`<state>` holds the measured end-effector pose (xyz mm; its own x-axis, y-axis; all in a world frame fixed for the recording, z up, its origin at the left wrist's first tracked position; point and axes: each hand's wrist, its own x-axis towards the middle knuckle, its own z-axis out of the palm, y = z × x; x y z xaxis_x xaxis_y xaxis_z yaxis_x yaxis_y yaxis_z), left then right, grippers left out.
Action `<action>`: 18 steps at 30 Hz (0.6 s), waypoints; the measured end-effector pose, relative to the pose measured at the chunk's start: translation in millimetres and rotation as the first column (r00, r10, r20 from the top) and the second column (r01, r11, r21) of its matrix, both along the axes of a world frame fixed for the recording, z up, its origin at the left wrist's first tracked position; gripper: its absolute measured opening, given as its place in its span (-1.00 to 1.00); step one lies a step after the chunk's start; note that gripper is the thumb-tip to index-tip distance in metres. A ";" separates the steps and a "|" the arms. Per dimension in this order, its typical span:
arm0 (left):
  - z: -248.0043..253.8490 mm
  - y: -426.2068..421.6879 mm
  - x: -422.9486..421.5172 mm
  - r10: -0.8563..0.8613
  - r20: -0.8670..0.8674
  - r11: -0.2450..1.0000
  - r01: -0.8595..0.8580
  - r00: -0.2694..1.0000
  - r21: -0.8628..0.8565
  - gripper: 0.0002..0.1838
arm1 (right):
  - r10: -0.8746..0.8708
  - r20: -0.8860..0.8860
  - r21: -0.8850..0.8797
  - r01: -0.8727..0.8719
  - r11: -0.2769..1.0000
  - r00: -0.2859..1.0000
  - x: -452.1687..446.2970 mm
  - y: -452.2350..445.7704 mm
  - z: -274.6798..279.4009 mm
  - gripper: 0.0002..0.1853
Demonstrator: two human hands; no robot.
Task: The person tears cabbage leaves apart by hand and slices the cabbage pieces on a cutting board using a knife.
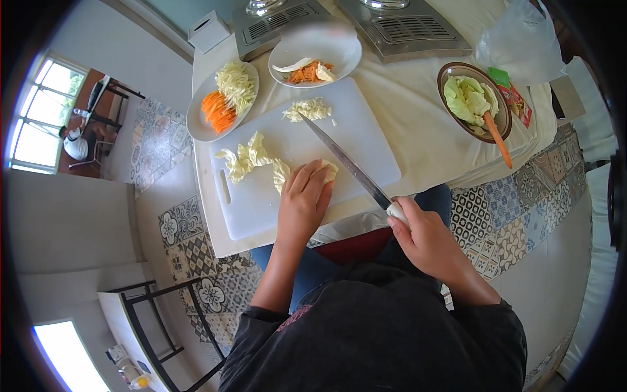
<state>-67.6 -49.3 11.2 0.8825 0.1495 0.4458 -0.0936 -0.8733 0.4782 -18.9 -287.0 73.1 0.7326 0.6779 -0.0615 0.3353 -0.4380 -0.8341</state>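
My right hand (pixel 428 242) is wrapped round the pale handle of a long kitchen knife (pixel 346 161). The blade slants up and left over the white cutting board (pixel 372 140), its tip beside a small heap of chopped cabbage (pixel 308 109). Fingers together, my left hand (pixel 304 196) presses a piece of cabbage (pixel 332 172) against the board near its front edge; most of that piece is hidden under the fingers. To the left of this hand lie loose, curled cabbage leaves (pixel 246 157).
A plate (pixel 196 124) of shredded carrot and cabbage stands back left, beside a white bowl (pixel 349 55) of carrot and pale pieces. A brown-rimmed bowl (pixel 444 81) at right holds cabbage and a carrot. Behind are metal stoves (pixel 418 29) and a plastic bag (pixel 522 46). A person (pixel 80 145) sits far left.
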 end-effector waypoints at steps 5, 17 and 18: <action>0.5 -0.3 -3.7 0.028 0.005 0.998 -0.028 1.000 0.050 -0.71 | 0.042 0.129 -0.063 -0.034 0.997 0.991 2.7 0.9 -11.1 -0.74; -1.0 2.6 -7.2 0.025 0.014 0.988 -0.027 1.000 0.151 -0.69 | 0.152 0.331 -0.191 -0.092 0.977 0.931 -0.5 13.8 -17.0 -0.76; -3.2 3.6 -6.7 0.022 0.021 0.989 -0.025 1.000 0.146 -0.68 | 0.156 0.351 -0.205 -0.087 0.975 0.923 -1.7 14.6 -16.6 -0.78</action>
<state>-74.3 -45.7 7.9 0.8707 0.1020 0.4811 -0.0800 -0.9359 0.3431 -20.5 -272.3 56.5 0.6404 0.7655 0.0621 0.6601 -0.5073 -0.5541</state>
